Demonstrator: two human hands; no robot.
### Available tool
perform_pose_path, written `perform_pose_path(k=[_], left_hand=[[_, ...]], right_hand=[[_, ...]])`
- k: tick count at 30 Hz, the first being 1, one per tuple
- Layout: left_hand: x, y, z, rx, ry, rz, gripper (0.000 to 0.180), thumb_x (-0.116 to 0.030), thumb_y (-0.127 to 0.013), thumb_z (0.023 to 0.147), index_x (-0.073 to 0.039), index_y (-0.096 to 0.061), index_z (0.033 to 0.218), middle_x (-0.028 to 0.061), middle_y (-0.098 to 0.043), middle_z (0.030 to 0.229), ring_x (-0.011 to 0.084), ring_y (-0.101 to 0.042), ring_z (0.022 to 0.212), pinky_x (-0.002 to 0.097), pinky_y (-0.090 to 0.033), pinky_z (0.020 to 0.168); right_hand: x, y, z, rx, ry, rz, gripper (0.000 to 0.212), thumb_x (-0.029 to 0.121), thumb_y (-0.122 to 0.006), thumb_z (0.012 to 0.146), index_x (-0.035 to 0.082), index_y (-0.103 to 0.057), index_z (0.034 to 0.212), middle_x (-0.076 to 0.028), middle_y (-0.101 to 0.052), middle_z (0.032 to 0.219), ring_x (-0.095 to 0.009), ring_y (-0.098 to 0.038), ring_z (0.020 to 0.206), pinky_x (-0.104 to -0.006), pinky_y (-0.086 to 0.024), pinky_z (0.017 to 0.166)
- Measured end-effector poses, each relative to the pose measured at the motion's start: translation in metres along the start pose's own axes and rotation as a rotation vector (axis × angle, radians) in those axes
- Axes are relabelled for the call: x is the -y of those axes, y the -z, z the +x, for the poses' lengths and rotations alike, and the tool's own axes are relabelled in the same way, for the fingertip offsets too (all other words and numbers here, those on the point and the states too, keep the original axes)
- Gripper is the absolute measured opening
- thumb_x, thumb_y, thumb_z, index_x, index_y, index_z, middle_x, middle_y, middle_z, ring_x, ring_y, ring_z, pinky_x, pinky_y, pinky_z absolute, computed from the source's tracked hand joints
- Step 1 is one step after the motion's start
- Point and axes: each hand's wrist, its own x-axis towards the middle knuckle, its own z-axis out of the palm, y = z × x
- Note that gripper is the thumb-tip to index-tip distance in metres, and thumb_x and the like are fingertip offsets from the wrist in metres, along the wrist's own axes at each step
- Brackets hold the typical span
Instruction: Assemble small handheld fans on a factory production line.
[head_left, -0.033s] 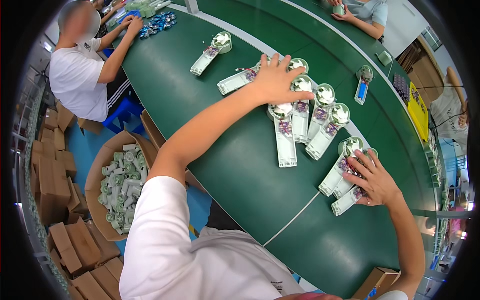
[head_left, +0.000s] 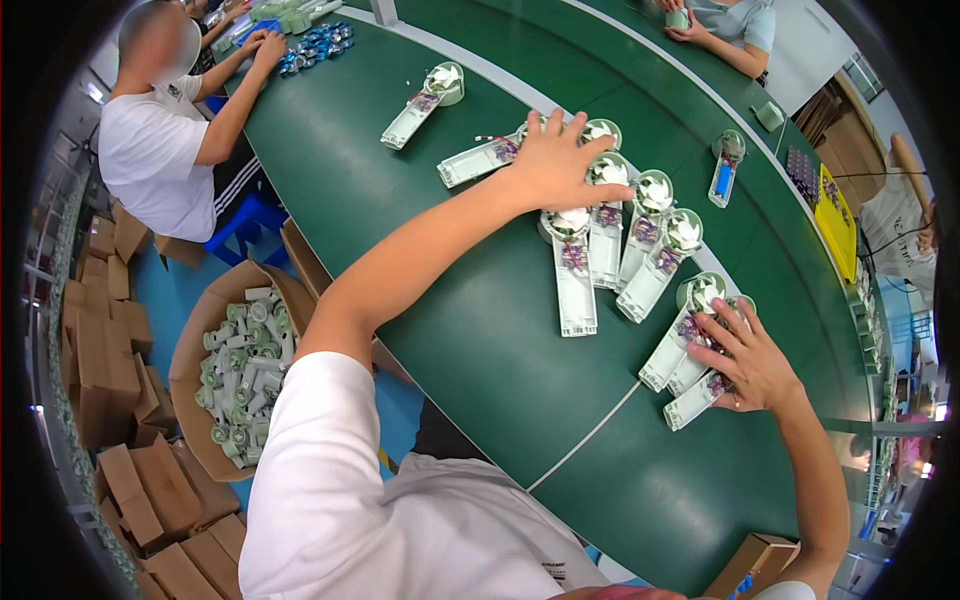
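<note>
My left hand (head_left: 556, 168) lies palm down with fingers spread over the round heads of several pale green handheld-fan halves (head_left: 577, 295). White blades and small circuit boards with wires show in these open casings, which fan out toward me; part of the group is hidden under the palm. One fan half (head_left: 470, 165) juts out left of that hand. My right hand (head_left: 752, 368), also with fingers spread, rests on a smaller bunch of fan halves (head_left: 664, 358) and covers part of them. Neither hand is wrapped around anything.
A lone fan half (head_left: 408, 122) lies farther left on the green table (head_left: 480, 350). Beyond the pale rail, another with a blue cell (head_left: 723, 180) sits on the green belt. A carton of fan parts (head_left: 245, 375) stands at left. Co-workers sit across and at left.
My left hand and the fan halves under it have shifted very slightly to the right. My right hand has hardly moved.
</note>
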Motion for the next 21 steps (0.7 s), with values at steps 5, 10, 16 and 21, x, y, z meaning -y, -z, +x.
perform_pose_path(k=[5, 10, 16, 21], left_hand=[[0.026, 0.004, 0.009, -0.073, 0.013, -0.063, 0.101, -0.088, -0.032, 0.08, -0.013, -0.042, 0.147, 0.0248, -0.036, 0.151, 0.0475, -0.028, 0.141, 0.0647, -0.02, 0.111], [0.148, 0.032, 0.015, -0.06, 0.435, 0.151, 0.087, -0.079, -0.031, 0.088, -0.017, -0.042, 0.148, 0.0163, -0.031, 0.156, 0.0351, -0.027, 0.144, 0.0593, -0.026, 0.111], [0.164, 0.019, -0.005, -0.019, 0.536, -0.062, 0.084, -0.078, -0.029, 0.089, -0.019, -0.04, 0.148, 0.0172, -0.022, 0.159, 0.037, -0.017, 0.147, 0.0603, -0.026, 0.111], [0.154, -0.019, 0.002, -0.031, 0.396, -0.084, 0.086, -0.077, -0.029, 0.09, -0.015, -0.04, 0.148, 0.0229, -0.019, 0.159, 0.047, -0.011, 0.146, 0.0641, -0.022, 0.111]], right_hand=[[0.0, 0.002, 0.008, -0.035, -0.036, -0.002, 0.099, 0.047, -0.083, 0.053, 0.023, -0.045, 0.14, -0.013, -0.033, 0.154, -0.041, -0.023, 0.145, -0.0589, -0.013, 0.12], [-0.005, 0.0, 0.002, -0.076, -0.085, -0.017, 0.098, 0.051, -0.08, 0.057, 0.022, -0.043, 0.142, -0.015, -0.033, 0.154, -0.042, -0.021, 0.145, -0.0583, -0.014, 0.12], [0.006, 0.002, -0.027, -0.151, -0.189, 0.02, 0.087, 0.043, -0.077, 0.065, 0.019, -0.044, 0.142, -0.017, -0.031, 0.154, -0.044, -0.024, 0.144, -0.058, -0.015, 0.119], [0.024, -0.031, -0.061, -0.339, -0.39, 0.122, 0.079, 0.02, -0.074, 0.069, 0.015, -0.045, 0.142, -0.019, -0.031, 0.154, -0.045, -0.026, 0.143, -0.0555, -0.022, 0.117]])
